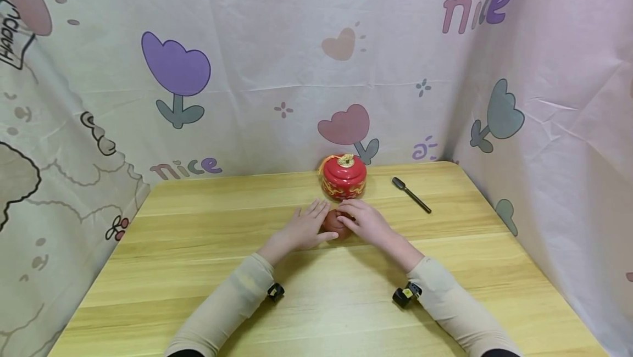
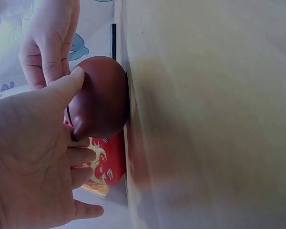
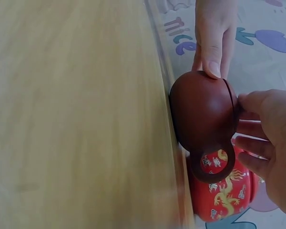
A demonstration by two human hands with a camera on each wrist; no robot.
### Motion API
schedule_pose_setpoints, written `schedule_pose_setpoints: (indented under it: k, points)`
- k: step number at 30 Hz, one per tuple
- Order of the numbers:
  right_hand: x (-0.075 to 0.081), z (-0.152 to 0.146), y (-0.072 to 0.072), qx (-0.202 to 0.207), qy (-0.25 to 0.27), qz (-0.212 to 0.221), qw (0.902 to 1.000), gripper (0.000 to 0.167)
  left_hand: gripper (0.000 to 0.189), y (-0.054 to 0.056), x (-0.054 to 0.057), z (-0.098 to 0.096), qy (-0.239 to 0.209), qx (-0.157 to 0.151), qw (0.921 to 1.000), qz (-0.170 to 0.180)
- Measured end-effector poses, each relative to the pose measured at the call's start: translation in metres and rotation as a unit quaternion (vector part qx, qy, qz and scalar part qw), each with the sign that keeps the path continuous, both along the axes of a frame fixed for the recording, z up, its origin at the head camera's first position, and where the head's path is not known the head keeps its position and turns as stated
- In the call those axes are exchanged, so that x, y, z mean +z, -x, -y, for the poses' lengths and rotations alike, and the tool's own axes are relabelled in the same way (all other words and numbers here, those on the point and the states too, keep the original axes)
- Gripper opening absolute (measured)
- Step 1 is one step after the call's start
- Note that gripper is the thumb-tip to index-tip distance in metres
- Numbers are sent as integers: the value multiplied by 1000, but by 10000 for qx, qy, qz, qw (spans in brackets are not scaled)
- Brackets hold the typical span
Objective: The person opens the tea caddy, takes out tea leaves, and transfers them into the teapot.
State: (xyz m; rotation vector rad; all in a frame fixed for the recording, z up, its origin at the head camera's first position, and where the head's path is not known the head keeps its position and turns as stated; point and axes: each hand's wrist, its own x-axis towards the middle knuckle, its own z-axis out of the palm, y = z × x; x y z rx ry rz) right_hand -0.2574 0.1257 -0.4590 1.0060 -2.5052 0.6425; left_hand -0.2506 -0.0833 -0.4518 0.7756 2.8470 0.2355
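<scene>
A reddish-brown clay teapot (image 1: 336, 229) stands on the table between both hands. Its spout (image 2: 82, 125) faces the left side, and a ring handle (image 3: 212, 179) sticks out on the right. My left hand (image 1: 307, 227) holds the pot from the left, thumb (image 3: 213, 69) laid on the body near the lid seam, the other fingers passing behind the spout side. With thumb and fingertips, my right hand (image 1: 370, 222) pinches the lid's knob from above. The lid sits on the pot, a dark seam showing below it. The knob is mostly hidden by the right fingers.
Right behind the teapot stands a red lidded jar (image 1: 344, 182) with gold dragons and an orange tassel. To its right lies a black long-handled scoop-like tool (image 1: 412, 196). Patterned cloth (image 1: 257, 71) hangs along the table's back and sides.
</scene>
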Motion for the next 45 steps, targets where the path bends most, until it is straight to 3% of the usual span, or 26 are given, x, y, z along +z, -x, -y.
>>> schedule_pose_setpoints:
  k: [12,23,45]
  points:
    - [3,2,-2,54,-188,-629,9978,17,87,1,-3,1,6,-1,10000,14]
    - [4,0,-1,108,-409,-1097,9931,17,86,-2,1,1,-76,56,9999,99]
    - [15,-21,-4,-50,132,-1572,9875,16,86,-1,1,-2,76,117,9999,79]
